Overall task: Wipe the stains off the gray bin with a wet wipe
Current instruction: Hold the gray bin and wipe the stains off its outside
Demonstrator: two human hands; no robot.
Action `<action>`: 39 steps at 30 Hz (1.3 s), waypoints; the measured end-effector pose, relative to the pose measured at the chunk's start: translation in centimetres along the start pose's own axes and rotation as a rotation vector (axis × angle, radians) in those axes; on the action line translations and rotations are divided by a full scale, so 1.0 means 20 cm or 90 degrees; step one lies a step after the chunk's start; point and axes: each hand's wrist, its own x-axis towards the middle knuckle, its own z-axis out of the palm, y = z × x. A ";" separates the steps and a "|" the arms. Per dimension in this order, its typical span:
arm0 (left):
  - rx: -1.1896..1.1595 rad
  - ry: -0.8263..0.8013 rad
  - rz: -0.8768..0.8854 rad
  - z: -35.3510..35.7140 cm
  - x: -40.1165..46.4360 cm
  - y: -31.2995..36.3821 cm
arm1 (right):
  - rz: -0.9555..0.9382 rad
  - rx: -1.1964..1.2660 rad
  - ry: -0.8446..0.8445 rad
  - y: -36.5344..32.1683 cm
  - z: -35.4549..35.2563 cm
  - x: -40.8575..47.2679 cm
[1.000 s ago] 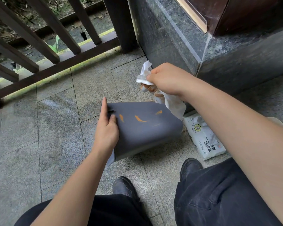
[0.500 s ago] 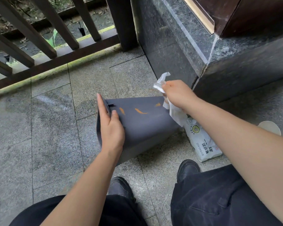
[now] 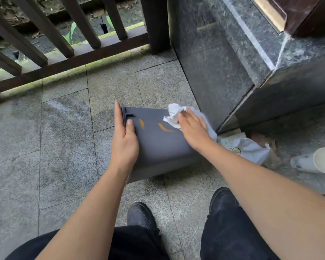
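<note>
Speckled gray stone paving (image 3: 64, 147), dark wooden railing (image 3: 68, 61) at the far edge, polished dark granite plinth (image 3: 223, 72) at right. Gray plastic bin (image 3: 158, 145) lies tipped on its side on the paving, rim to the left. Left hand (image 3: 124, 141) grips the rim end: fingers straight along the rim, thumb on the upturned side wall. Right hand (image 3: 193, 128), fingers flat and spread, presses a crumpled white wet wipe (image 3: 174, 114) onto the wall near the base end. Two orange stains (image 3: 164, 127) sit between the hands, just left of the wipe. White wipe packet (image 3: 246, 150) lies just beyond the bin's base; white paper cup (image 3: 315, 163) lies on its side farther right.
</note>
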 end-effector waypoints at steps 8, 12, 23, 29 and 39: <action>-0.034 0.029 -0.014 0.06 0.00 0.01 | 0.051 0.312 0.251 -0.07 0.05 -0.12; -0.053 0.040 -0.034 0.06 0.00 0.01 | -0.037 0.091 0.221 -0.09 0.07 -0.12; -0.075 0.046 -0.048 0.06 0.00 -0.01 | 0.029 -0.105 0.068 -0.07 0.05 0.02; -0.039 0.030 -0.043 0.05 0.01 -0.02 | -0.057 0.016 0.100 -0.02 0.04 -0.01; -0.024 0.015 -0.049 0.08 0.01 0.00 | 0.038 -0.112 0.063 -0.02 0.05 0.03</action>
